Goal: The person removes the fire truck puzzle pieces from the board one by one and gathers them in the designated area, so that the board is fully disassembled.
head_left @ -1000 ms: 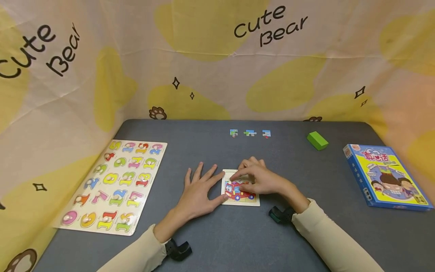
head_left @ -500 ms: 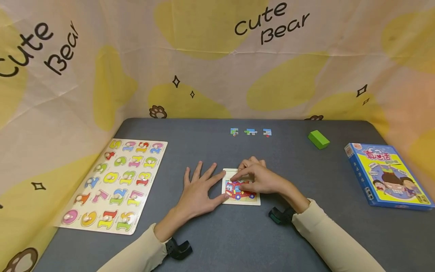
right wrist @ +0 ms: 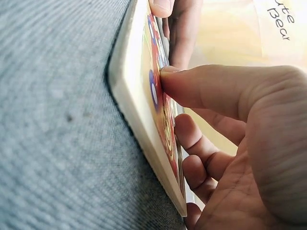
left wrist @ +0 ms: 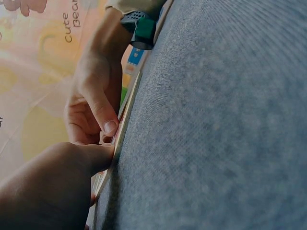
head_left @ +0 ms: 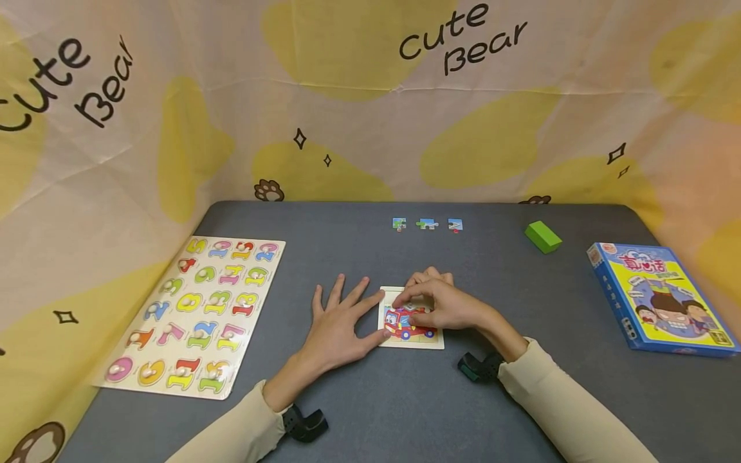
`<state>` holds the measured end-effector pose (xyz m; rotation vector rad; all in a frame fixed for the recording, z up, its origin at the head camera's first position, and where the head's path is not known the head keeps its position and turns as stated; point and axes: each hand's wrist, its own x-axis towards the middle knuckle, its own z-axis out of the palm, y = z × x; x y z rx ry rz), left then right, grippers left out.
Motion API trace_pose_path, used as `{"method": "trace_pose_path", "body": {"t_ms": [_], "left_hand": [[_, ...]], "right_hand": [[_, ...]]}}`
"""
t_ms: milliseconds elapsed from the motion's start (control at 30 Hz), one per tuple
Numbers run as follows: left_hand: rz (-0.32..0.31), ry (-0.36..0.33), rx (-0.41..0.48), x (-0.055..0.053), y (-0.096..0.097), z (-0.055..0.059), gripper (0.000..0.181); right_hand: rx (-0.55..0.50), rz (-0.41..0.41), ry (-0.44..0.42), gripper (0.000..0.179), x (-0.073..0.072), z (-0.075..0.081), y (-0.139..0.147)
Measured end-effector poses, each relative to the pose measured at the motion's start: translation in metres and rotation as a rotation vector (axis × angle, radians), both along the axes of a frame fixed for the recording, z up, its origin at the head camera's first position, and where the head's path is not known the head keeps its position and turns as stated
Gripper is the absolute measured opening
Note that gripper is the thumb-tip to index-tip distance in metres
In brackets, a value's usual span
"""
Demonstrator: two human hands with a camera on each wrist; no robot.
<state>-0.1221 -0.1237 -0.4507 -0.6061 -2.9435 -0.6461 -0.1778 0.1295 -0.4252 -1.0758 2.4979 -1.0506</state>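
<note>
A small jigsaw puzzle (head_left: pixel 395 343) with a red truck picture and a pale wooden frame lies flat in front of me. At its left edge my left hand (head_left: pixel 336 331) rests with fingers spread, its thumb and index fingertip touching the frame. My right hand (head_left: pixel 448 305) reaches over the upper right part. Its thumb and bent index finger pinch a puzzle piece at the truck, mostly covered by the hand. In the right wrist view the thumb (right wrist: pixel 206 88) touches the picture face, while the other fingers curl beside the board's edge.
Three loose puzzle pieces (head_left: pixel 427 224) lie in a row near the back edge. Further right are a green block (head_left: pixel 543 237) and a blue-and-yellow box (head_left: pixel 666 299). A number board (head_left: pixel 228 382) with knobbed pieces lies at left. A printed cloth (head_left: pixel 359 116) hangs behind the table.
The head view has shifted very slightly. Both hands keep nearly the same place on the puzzle, with only tiny movement in the right fingers.
</note>
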Motion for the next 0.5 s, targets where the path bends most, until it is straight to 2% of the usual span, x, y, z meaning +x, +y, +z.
{"method": "trace_pose_path", "body": {"t_ms": [267, 500], "left_hand": [[-0.006, 0.034, 0.013, 0.0012, 0.0009, 0.0006, 0.07], [0.002, 0.0, 0.004, 0.0002, 0.0003, 0.0, 0.071]], "right_hand": [[0.004, -0.005, -0.002, 0.029, 0.0006, 0.0004, -0.0005], [0.01, -0.009, 0.017, 0.029, 0.0004, -0.0016, 0.0]]}}
